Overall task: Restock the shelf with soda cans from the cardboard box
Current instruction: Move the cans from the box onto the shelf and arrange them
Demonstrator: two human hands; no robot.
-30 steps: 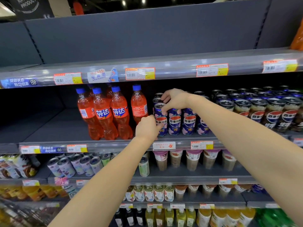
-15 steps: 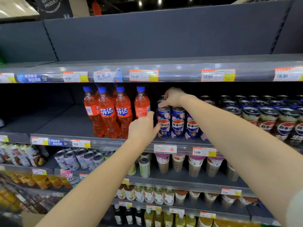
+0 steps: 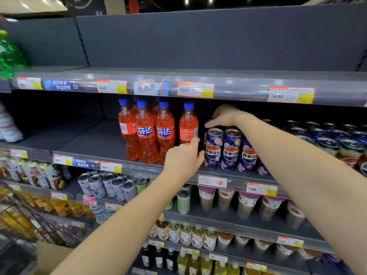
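Reaching up to the shelf [image 3: 178, 171] with both bare arms. Touching the front blue soda can [image 3: 213, 149] on its left side with the left hand [image 3: 183, 157], fingers curled but not wrapped around it. Reaching over the front row with the right hand [image 3: 224, 117], palm down, fingers bent over the top of a can farther back; cannot tell if gripping it. Standing upright in a tight group at the front edge of the shelf, the blue cans with pink peach pictures. Standing just to the left of the cans, orange soda bottles [image 3: 147, 133] with blue caps. Sitting to the right, more dark cans [image 3: 327, 139] in rows. Peeking in at the bottom left corner, a brown cardboard box [image 3: 51, 257]. Hanging along the shelf edges, price tags [image 3: 195, 89].
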